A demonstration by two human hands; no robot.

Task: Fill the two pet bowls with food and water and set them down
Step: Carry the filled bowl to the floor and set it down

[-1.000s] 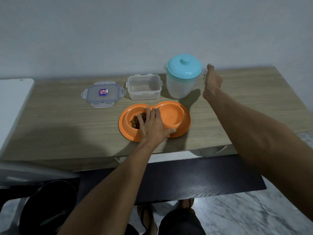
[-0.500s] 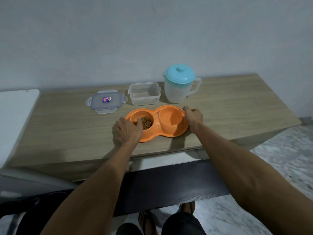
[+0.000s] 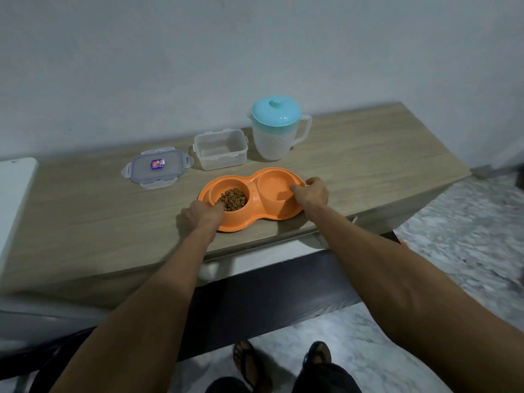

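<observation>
One double pet bowl (image 3: pixel 255 194), one pitcher (image 3: pixel 273 137), one clear container (image 3: pixel 224 162), one lid (image 3: pixel 157 167), two hands (image 3: pixel 202 215) (image 3: pixel 312 194)

Orange double pet bowl (image 3: pixel 256 199) sat on the surface (image 3: pixel 85 222) near its front edge; left well held brown kibble (image 3: pixel 232 199)

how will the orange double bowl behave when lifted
Probably stiff: the orange double bowl looks like one moulded piece. Its loose kibble could spill if tilted; left hand and right hand at opposite ends should steady it.
</observation>
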